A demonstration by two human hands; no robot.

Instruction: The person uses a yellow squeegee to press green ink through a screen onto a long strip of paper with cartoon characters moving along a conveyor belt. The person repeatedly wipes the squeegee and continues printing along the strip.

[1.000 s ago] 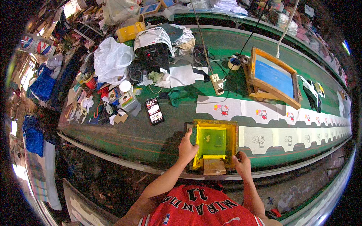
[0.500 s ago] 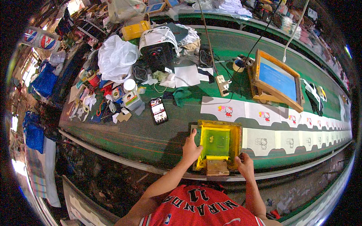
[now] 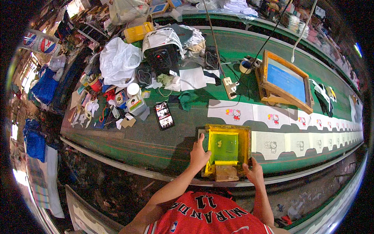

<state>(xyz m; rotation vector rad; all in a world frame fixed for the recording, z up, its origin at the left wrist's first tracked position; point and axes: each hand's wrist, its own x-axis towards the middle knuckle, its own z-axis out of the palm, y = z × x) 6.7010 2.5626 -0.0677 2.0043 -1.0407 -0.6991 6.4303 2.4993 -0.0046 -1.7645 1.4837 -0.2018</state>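
Note:
A screen-printing frame [image 3: 246,145], its inner sides smeared yellow, lies flat at the near edge of the green table. Its mesh is yellow-green. A wooden-handled squeegee [image 3: 227,173] rests inside against the near side. My left hand [image 3: 200,155] grips the frame's left side, thumb pointing up along it. Around the lower right corner, my right hand [image 3: 254,172] is closed on the frame. Whatever lies beneath the frame is hidden. Right of it runs a row of pale cloth pieces [image 3: 269,145] with black outline cat prints. Behind them, white pieces [image 3: 218,110] carry coloured prints.
A second screen frame [image 3: 288,80] with blue mesh leans tilted at the back right. A phone [image 3: 164,116] lies left of centre. Tubs, scraps and a white plastic bag [image 3: 120,60] crowd the left. A power strip [image 3: 230,88] and hanging cords stand behind.
Hardly anything differs. The view has shifted very slightly, while both hands keep their hold on the frame and the squeegee stays at its near side.

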